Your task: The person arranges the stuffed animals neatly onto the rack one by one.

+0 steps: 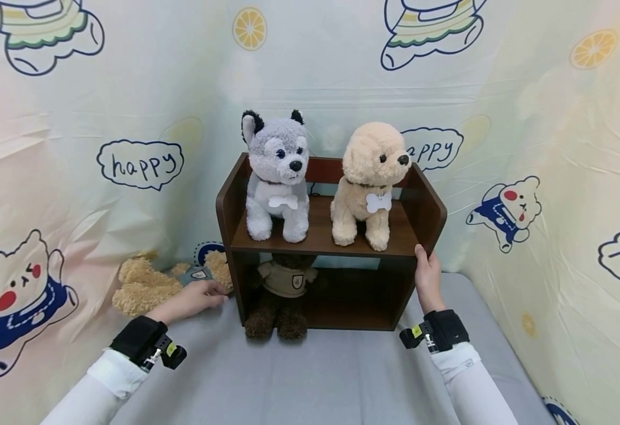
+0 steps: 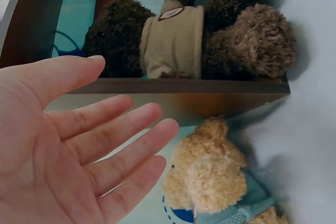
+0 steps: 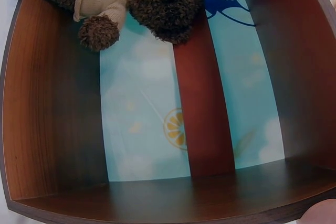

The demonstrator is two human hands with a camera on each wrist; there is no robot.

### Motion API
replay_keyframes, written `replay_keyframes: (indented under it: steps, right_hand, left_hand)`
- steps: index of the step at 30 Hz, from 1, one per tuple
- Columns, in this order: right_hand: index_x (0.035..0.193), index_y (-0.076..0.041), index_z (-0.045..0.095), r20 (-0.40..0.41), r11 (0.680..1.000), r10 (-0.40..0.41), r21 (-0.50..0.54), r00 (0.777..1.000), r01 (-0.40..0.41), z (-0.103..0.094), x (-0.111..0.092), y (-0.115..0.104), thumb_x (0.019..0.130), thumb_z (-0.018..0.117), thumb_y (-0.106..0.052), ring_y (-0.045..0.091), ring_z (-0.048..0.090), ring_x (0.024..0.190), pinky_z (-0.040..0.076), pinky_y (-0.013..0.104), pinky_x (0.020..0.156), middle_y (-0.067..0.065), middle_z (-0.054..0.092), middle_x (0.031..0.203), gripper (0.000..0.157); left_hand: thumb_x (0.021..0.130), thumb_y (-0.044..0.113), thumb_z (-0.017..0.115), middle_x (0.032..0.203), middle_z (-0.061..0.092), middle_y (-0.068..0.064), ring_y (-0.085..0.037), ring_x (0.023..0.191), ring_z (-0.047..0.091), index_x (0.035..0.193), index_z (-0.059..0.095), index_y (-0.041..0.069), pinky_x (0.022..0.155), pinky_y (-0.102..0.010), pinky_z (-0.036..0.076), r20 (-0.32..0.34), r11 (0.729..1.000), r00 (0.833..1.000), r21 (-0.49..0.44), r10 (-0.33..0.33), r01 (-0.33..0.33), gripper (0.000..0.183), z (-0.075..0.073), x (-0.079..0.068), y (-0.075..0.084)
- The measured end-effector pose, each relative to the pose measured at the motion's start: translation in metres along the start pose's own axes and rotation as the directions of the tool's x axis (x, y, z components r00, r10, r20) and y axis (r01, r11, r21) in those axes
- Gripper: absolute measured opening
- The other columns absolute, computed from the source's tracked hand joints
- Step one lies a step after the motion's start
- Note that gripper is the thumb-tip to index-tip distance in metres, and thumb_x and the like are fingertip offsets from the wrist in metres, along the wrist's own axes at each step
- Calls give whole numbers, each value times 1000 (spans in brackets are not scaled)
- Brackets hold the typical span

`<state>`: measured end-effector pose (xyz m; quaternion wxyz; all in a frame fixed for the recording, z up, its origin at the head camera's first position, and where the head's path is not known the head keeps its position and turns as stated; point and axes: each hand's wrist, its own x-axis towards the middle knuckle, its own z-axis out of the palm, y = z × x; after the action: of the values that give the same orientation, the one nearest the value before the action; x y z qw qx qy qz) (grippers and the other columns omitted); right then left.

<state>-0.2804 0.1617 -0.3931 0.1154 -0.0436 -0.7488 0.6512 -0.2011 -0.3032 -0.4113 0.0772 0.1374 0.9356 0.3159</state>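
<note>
A dark brown two-tier wooden shelf (image 1: pixel 320 251) stands on the grey surface. My left hand (image 1: pixel 195 300) is beside its left side panel, near a light-brown teddy bear (image 1: pixel 147 286) lying behind. In the left wrist view that hand (image 2: pixel 89 145) has its fingers extended and spread, holding nothing. At the right side panel, my right hand (image 1: pixel 429 277) touches the front edge with its thumb; its other fingers are mostly hidden. A grey husky plush (image 1: pixel 278 177) and a cream puppy plush (image 1: pixel 373 183) sit on top. A dark brown teddy bear (image 1: pixel 283 289) in a beige sweater sits on the lower tier.
Patterned cloth (image 1: pixel 310 71) hangs behind and along both sides. Grey tabletop (image 1: pixel 320 378) extends in front of the shelf. The lower tier's right part (image 1: pixel 352 295) lies beside the dark bear, whose feet reach past the front edge.
</note>
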Motion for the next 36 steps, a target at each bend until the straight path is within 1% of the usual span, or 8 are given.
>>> replay_keyframes:
  steps: [3, 8, 13, 17, 24, 30, 36]
  right_hand:
    - [143, -12, 25, -1, 1000, -1, -1, 1000, 1, 0, 0, 0, 99, 30, -39, 23, 24, 128, 14, 46, 108, 7, 28, 145, 52]
    - [143, -12, 24, -5, 1000, -1, 1, 1000, 1, 0, 0, 0, 99, 30, -40, 23, 24, 128, 14, 46, 108, 7, 28, 146, 52]
    - [143, -12, 25, -6, 1000, -2, 2, 1000, 2, 0, 1, 0, 98, 30, -40, 23, 24, 128, 14, 46, 108, 7, 28, 145, 53]
    - [143, -13, 24, -4, 1000, -3, 6, 1000, 3, 0, 0, 1, 99, 31, -39, 23, 24, 127, 14, 46, 108, 6, 28, 145, 52]
    - [143, -12, 23, -3, 1000, -12, 11, 1000, 12, 0, -1, 0, 99, 30, -38, 23, 24, 128, 14, 46, 108, 7, 27, 146, 52]
    - [143, -11, 25, -14, 1000, 3, -3, 1000, -3, 0, -1, 0, 99, 30, -40, 24, 25, 127, 15, 46, 108, 9, 29, 145, 53]
    - [142, -12, 25, -16, 1000, 11, -11, 1000, -11, 1, 0, -1, 98, 30, -41, 23, 25, 127, 15, 46, 108, 7, 29, 144, 53]
  left_hand:
    - [88, 16, 58, 92, 63, -9, -18, 81, 58, 104, 60, -5, 65, -30, 48, -10, 1000, 1000, -30, -4, 4, 26, -4, 1, 0]
    - [90, 14, 55, 95, 63, -15, -22, 83, 59, 109, 57, -9, 68, -35, 50, -10, 998, 1000, -67, -21, 21, 29, -10, 3, 1]
    - [91, 17, 54, 96, 63, -15, -23, 86, 59, 107, 58, -6, 71, -35, 50, -38, 998, 998, -42, -56, 54, 28, -16, 6, 4]
    - [91, 17, 53, 96, 63, -14, -25, 87, 58, 108, 58, -6, 71, -37, 50, -55, 997, 996, -14, -73, 72, 29, -21, 7, 7]
    - [92, 20, 53, 97, 62, -20, -30, 88, 59, 107, 57, -8, 71, -39, 50, -87, 998, 994, 17, -64, 66, 32, -31, 13, 9]
    - [92, 20, 52, 97, 62, -21, -31, 88, 59, 107, 57, -8, 72, -41, 50, -129, 997, 990, 46, -59, 65, 32, -36, 16, 9]
    - [93, 22, 52, 101, 61, -23, -33, 91, 58, 111, 55, -9, 76, -44, 49, -143, 996, 987, 38, -71, 77, 37, -41, 18, 8]
